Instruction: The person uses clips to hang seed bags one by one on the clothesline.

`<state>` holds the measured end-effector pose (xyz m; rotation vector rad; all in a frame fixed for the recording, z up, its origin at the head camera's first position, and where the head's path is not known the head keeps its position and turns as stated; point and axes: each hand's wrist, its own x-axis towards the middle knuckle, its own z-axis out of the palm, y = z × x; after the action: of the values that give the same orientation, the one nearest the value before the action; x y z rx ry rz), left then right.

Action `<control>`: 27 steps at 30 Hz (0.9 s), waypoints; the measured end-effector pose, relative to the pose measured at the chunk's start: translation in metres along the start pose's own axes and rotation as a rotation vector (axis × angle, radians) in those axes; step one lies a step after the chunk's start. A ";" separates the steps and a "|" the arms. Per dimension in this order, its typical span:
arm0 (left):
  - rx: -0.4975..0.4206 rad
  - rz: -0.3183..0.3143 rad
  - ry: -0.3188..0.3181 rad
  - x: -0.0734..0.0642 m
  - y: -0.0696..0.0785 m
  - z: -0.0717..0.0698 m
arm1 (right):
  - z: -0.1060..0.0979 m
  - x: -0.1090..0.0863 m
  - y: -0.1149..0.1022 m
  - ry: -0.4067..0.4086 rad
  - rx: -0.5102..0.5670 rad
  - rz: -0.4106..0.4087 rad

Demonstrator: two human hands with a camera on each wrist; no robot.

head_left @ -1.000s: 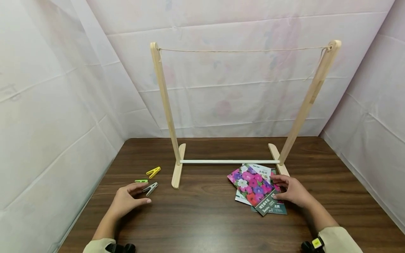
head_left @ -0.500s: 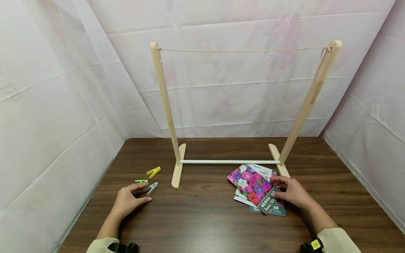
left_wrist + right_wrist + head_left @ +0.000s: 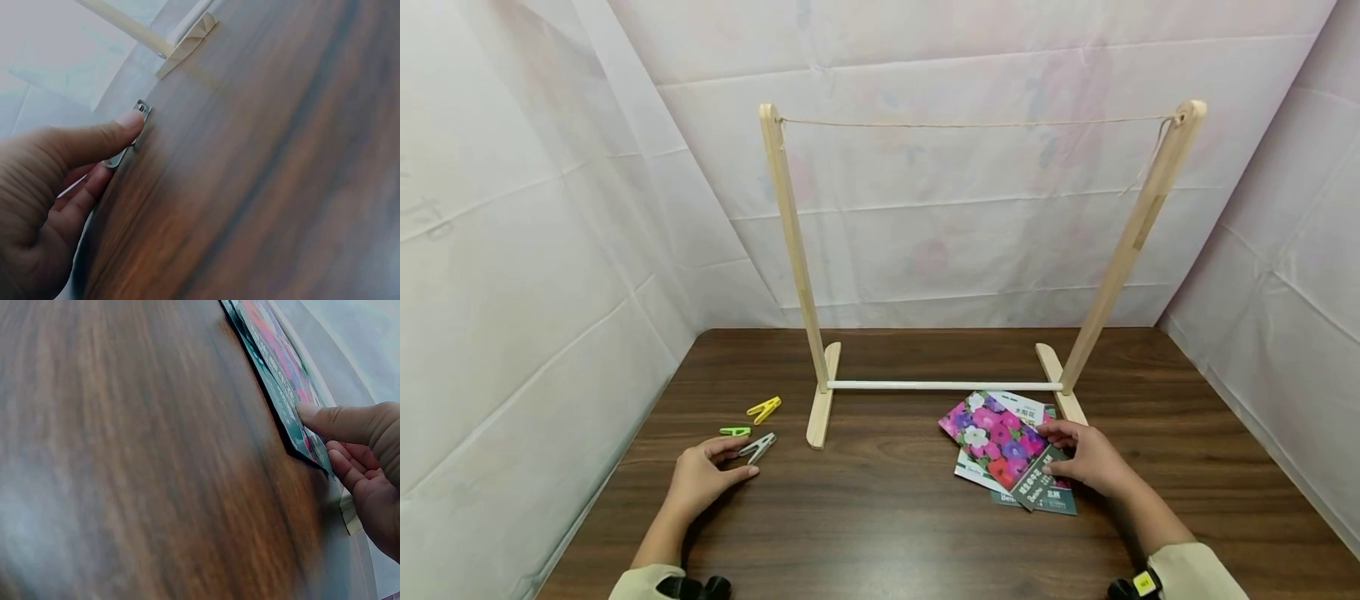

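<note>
My left hand (image 3: 703, 479) lies at the left of the table with thumb and fingers spread apart. Just beyond the fingertips is a grey clothespin (image 3: 757, 448); whether they touch it I cannot tell. A green clothespin (image 3: 735, 431) and a yellow clothespin (image 3: 764, 409) lie behind it. On the right, my right hand (image 3: 1093, 458) rests its thumb and fingertips on a fanned pile of seed packets. The top flower packet (image 3: 1000, 442) shows pink, purple and white blooms; parts of the white packet (image 3: 973, 471) and the dark-green packet (image 3: 1056, 502) stick out below.
A wooden frame stands at the back, with a left post (image 3: 793, 242), a right post (image 3: 1131, 242) and a white bar (image 3: 943, 386) low between them. A thin string (image 3: 970, 125) spans the top. White cloth (image 3: 925, 275) hangs behind the brown table (image 3: 880, 533).
My right hand has slightly shifted the packets: the top packet's lower end moved a little right and the lower ones a little left. The left hand has barely moved.
</note>
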<state>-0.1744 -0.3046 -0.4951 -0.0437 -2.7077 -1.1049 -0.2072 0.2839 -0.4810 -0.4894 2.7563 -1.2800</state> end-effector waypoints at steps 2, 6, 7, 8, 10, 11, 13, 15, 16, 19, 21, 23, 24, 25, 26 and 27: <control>-0.002 -0.004 0.010 0.000 -0.001 0.002 | 0.001 0.000 0.000 -0.004 -0.007 0.011; 0.001 0.007 0.036 0.000 -0.003 0.004 | 0.002 0.001 0.000 -0.013 -0.021 0.021; 0.006 0.009 0.039 0.000 -0.004 0.004 | 0.002 0.001 0.000 -0.011 -0.025 0.021; 0.012 0.010 0.042 0.000 -0.004 0.004 | 0.002 0.001 0.000 -0.010 -0.030 0.020; 0.018 0.002 0.044 0.001 -0.004 0.004 | 0.002 0.002 0.001 -0.005 -0.045 0.012; 0.016 -0.005 0.042 0.001 -0.004 0.003 | 0.002 0.002 0.001 -0.001 -0.052 0.008; 0.004 -0.022 0.036 0.001 -0.004 0.002 | 0.003 0.003 0.001 0.008 -0.060 -0.001; -0.011 -0.035 0.030 0.001 -0.003 0.001 | 0.003 0.004 0.000 0.011 -0.068 -0.005; -0.018 -0.041 0.025 0.001 -0.002 0.001 | 0.003 0.004 0.000 0.011 -0.070 -0.003; -0.029 -0.051 0.014 0.000 -0.001 0.000 | 0.003 0.004 -0.003 0.011 -0.071 0.017; -0.025 -0.054 0.008 0.001 -0.001 0.000 | 0.002 0.005 -0.005 0.006 -0.073 0.024; -0.021 -0.056 0.008 0.002 -0.001 0.000 | 0.001 0.006 -0.006 0.010 -0.059 0.033; -0.017 -0.055 0.008 0.002 -0.001 0.000 | 0.000 0.006 -0.007 0.008 -0.052 0.029; -0.012 -0.052 0.008 0.002 -0.001 0.000 | 0.000 0.007 -0.007 0.012 -0.042 0.030; -0.010 -0.051 0.009 0.002 -0.001 0.000 | -0.001 0.007 -0.008 0.011 -0.036 0.026; -0.007 -0.049 0.010 0.002 -0.001 0.000 | -0.002 0.007 -0.008 0.015 -0.024 0.028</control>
<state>-0.1768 -0.3054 -0.4952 0.0269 -2.7099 -1.1257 -0.2122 0.2781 -0.4734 -0.4425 2.7838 -1.2505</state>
